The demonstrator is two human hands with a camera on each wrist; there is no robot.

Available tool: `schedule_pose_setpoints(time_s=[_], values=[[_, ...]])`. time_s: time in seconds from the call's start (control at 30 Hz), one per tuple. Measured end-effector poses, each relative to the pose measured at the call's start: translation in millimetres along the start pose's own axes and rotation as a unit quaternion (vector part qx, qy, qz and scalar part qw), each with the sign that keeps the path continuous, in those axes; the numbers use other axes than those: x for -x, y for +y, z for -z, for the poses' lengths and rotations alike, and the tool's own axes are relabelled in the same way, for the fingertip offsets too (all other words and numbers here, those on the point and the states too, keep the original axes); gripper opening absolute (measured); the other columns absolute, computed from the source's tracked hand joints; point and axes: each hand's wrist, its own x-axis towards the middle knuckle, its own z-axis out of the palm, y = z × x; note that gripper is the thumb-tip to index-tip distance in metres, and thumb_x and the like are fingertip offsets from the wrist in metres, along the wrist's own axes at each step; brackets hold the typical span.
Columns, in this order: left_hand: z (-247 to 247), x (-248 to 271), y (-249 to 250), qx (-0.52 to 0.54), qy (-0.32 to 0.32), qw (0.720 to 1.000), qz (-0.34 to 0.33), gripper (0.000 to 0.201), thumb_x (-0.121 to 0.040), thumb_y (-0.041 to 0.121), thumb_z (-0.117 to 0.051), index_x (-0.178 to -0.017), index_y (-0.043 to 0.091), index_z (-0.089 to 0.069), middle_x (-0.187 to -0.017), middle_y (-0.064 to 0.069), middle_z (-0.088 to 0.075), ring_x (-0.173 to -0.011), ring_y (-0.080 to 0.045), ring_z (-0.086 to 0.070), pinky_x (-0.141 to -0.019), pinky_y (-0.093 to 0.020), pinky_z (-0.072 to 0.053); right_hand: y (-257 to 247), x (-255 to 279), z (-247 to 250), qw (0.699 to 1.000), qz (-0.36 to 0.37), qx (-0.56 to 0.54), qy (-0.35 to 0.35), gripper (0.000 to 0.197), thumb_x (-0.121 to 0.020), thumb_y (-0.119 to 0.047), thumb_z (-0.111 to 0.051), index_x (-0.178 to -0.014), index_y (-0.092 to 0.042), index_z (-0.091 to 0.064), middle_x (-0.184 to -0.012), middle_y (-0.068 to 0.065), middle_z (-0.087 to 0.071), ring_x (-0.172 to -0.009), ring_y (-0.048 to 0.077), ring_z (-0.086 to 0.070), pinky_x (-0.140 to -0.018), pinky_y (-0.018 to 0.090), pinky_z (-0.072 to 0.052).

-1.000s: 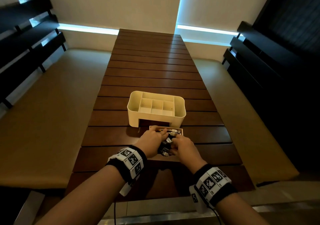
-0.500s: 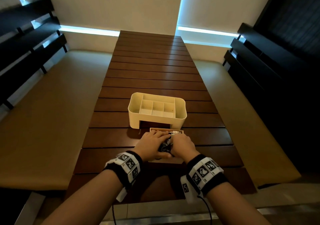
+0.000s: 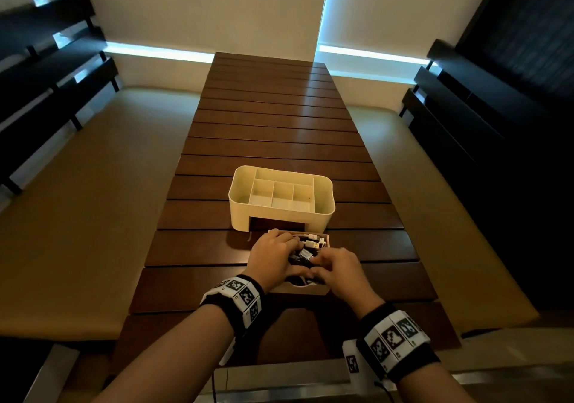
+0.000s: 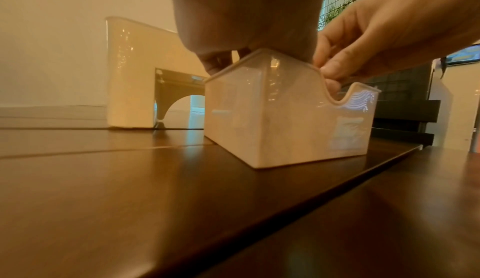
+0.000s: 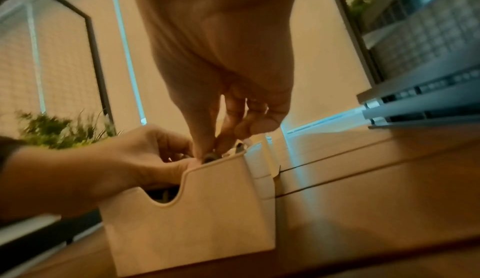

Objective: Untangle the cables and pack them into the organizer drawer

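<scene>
The left hand (image 3: 273,259) covers the drawer's (image 3: 326,238) left part, fingers curled down into the cables (image 3: 306,248); its grip is hidden. The right hand (image 3: 337,270) pinches a cable over the drawer, which sits pulled out on the surface (image 3: 279,123) before the organizer (image 3: 281,196).

The table (image 3: 279,141) is dark brown slatted wood with a smooth, polished finish that mirrors the window light and the things standing on it. The organizer (image 3: 281,213) and the drawer (image 4: 285,118) pulled out in front of it look like cream plastic, smooth and glossy, with bright highlights on their walls; the cables (image 3: 306,248) in the drawer have smooth white and black plastic jackets and shiny metal plug ends. The benches (image 3: 93,200) on either side appear padded with a matt tan covering, and the wristbands (image 3: 239,300) are black cloth bearing matt white printed panels.
</scene>
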Motion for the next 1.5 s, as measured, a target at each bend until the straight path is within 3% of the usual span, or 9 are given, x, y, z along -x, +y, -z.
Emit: schedule_pose_setpoints(time_s=[0.13,0.37,0.6,0.7,0.83,1.07,1.23,1.33,1.5], values=[[0,0,-1,-0.004,-0.001,1.000,-0.010,0.071,-0.059,0.076,-0.048,-0.090,0.018,-0.075,-0.085,0.005,-0.070,-0.074,-0.017,-0.060,-0.068,-0.028,-0.050,2,1,0,0.998,-0.036,-0.001,-0.045,0.002,-0.084,-0.027,-0.066,-0.084,-0.028,-0.065,-0.094,-0.005,-0.062,-0.090,0.012,-0.058,-0.081,0.032,-0.051],[6,3,6,-0.072,-0.033,0.996,-0.035,0.054,-0.080,0.051,-0.038,-0.098,0.016,-0.074,-0.121,-0.012,-0.063,-0.112,-0.031,-0.058,-0.081,-0.039,-0.056,-9,-6,-7,0.989,0.010,0.147,-0.025,0.013,-0.089,-0.020,-0.053,-0.076,-0.025,-0.052,-0.098,0.002,-0.058,-0.095,0.024,-0.056,-0.068,0.027,-0.036],[0,9,16,-0.032,-0.050,0.998,0.013,0.045,-0.102,0.020,-0.033,-0.146,0.011,-0.030,-0.155,-0.007,-0.027,-0.145,-0.023,-0.018,-0.113,-0.031,-0.022,6,-13,12,0.999,0.044,-0.015,0.022,0.032,-0.070,-0.014,-0.079,-0.100,-0.014,-0.067,-0.129,-0.001,-0.035,-0.117,0.010,-0.034,-0.093,0.019,-0.033],[1,7,17,0.000,-0.027,1.000,0.003,0.042,-0.099,0.015,-0.043,-0.141,0.010,-0.042,-0.147,-0.008,-0.041,-0.138,-0.024,-0.033,-0.107,-0.031,-0.030,1,-10,17,0.993,0.056,-0.030,-0.095,0.078,-0.084,-0.019,-0.067,-0.148,-0.016,-0.023,-0.158,-0.003,-0.005,-0.144,0.016,-0.011,-0.118,0.035,-0.018],[-5,9,12,0.072,0.024,0.997,-0.013,0.037,-0.074,0.005,-0.072,-0.111,0.007,-0.068,-0.110,-0.011,-0.070,-0.101,-0.028,-0.067,-0.076,-0.032,-0.055,0,-1,-11,0.966,0.066,0.182,-0.173,0.063,-0.102,-0.029,-0.031,-0.149,-0.010,0.007,-0.158,0.006,0.015,-0.144,0.019,0.017,-0.114,0.039,0.012],[-13,20,17,-0.059,-0.073,0.995,0.015,0.065,-0.096,0.044,0.000,-0.151,0.010,-0.004,-0.159,-0.013,0.001,-0.147,-0.027,0.002,-0.118,-0.038,-0.001,-7,-1,-20,0.935,0.064,0.333,-0.104,0.056,-0.102,-0.027,-0.021,-0.149,-0.012,0.005,-0.159,0.005,0.008,-0.147,0.017,0.007,-0.104,0.044,0.023],[-24,26,17,-0.112,-0.059,0.992,0.006,0.066,-0.094,0.039,-0.004,-0.148,0.005,-0.016,-0.155,-0.020,-0.014,-0.142,-0.033,0.000,-0.111,-0.047,0.001,-6,0,-22,0.998,0.029,0.023,-0.053,0.079,-0.097,-0.017,-0.045,-0.147,-0.028,0.015,-0.158,-0.003,0.000,-0.146,0.019,-0.007,-0.117,0.046,-0.003],[-20,26,15,-0.094,-0.062,0.994,-0.010,0.059,-0.096,0.041,-0.014,-0.150,0.018,-0.017,-0.153,-0.021,-0.025,-0.142,-0.037,-0.023,-0.113,-0.046,-0.014,1,-6,-5,0.955,-0.001,-0.291,-0.057,0.114,-0.080,-0.007,-0.070,-0.144,-0.040,0.019,-0.152,-0.005,-0.027,-0.138,0.016,-0.032,-0.111,0.044,-0.035],[-19,24,16,-0.102,-0.051,0.993,-0.009,0.054,-0.094,0.042,-0.021,-0.146,0.028,-0.028,-0.146,-0.018,-0.041,-0.135,-0.036,-0.039,-0.109,-0.044,-0.031,-3,-30,36,0.970,-0.027,-0.179,0.160,0.039,-0.087,-0.007,-0.060,-0.125,-0.017,-0.056,-0.118,0.000,-0.063,-0.109,0.014,-0.059,-0.092,0.031,-0.050]])
